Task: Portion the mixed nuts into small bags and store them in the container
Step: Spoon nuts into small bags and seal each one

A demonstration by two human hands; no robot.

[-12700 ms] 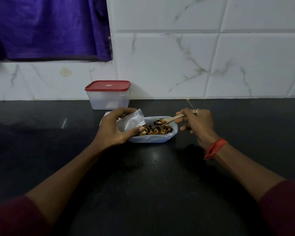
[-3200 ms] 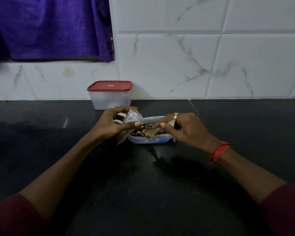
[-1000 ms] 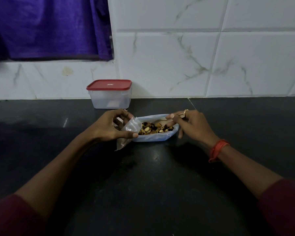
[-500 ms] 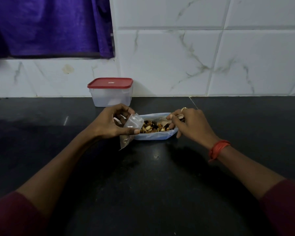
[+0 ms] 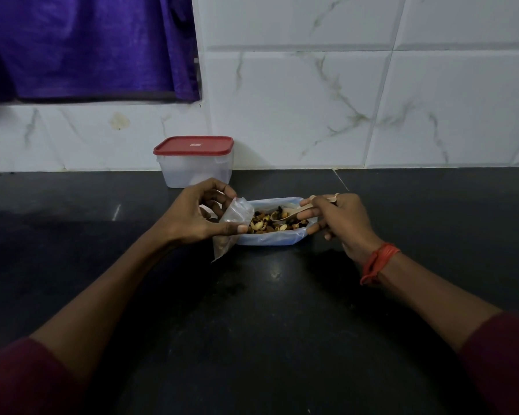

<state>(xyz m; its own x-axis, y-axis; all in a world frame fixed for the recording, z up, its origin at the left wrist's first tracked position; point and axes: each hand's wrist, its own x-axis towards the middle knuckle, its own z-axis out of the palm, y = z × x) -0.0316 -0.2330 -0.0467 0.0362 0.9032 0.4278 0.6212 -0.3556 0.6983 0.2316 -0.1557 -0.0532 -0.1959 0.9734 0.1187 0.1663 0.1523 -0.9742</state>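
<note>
A pale blue plastic tray (image 5: 270, 239) on the black counter holds mixed nuts (image 5: 267, 224). My left hand (image 5: 198, 218) pinches a small clear zip bag (image 5: 232, 224) at the tray's left end; the bag's mouth faces the nuts and its lower part hangs down with some nuts inside. My right hand (image 5: 339, 220) grips a wooden spoon (image 5: 288, 213) whose bowl lies over the nuts in the tray. A clear container with a red lid (image 5: 195, 161) stands shut against the wall behind my left hand.
The black counter (image 5: 267, 310) stretches wide on all sides of the tray. A white marble-tiled wall (image 5: 342, 100) closes off the back. A purple cloth (image 5: 81, 46) hangs at the upper left.
The spoon has come into the tray and its bowl now lies among the nuts. My left hand keeps the small bag at the tray's left end, barely moved.
</note>
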